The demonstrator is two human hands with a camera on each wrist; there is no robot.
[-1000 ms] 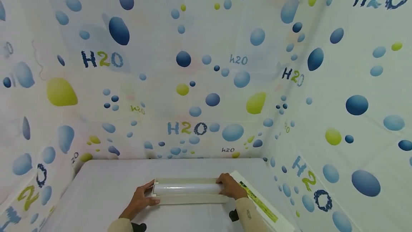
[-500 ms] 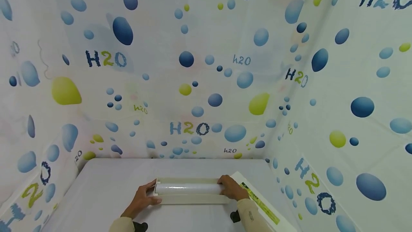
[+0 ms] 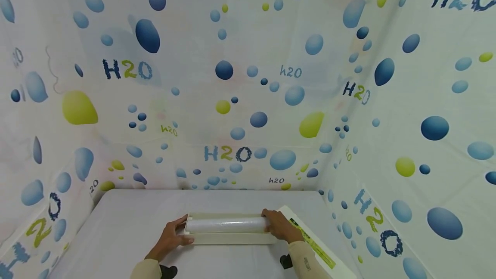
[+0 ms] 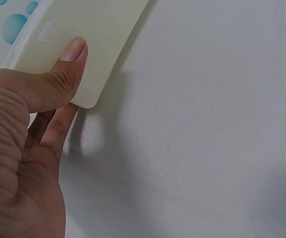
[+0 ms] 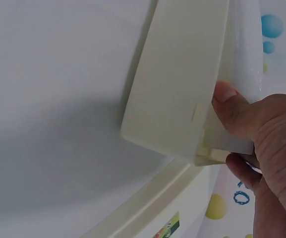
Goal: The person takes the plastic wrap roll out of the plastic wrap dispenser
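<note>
1. Right sleeve [image 3: 304, 249] and the black piece [image 3: 286, 261] at its wrist had edged slightly rightward since half a second earlier; both hands had kept their places.
2. Nearby, a white strip [image 3: 317, 248] with a yellow-green label slanted just right of a cream, trough-shaped holder [image 3: 232, 239], partly hidden by the right forearm, probably left there to be within reach.
3. Left hand [image 3: 170, 238] gripped the holder's left end, thumb on the near wall, fingers behind, apparently to steady it.
4. Right hand [image 3: 282, 226] pinched the right end of a shiny, pale roll [image 3: 224, 224], seemingly to control that end.
5. Lengthwise inside the holder, the roll lay between two long walls, which likely stopped it rolling away.
6. Beyond spread a white table [image 3: 135, 214], then fabric [image 3: 186, 55] printed with drops and "H2O".
</note>
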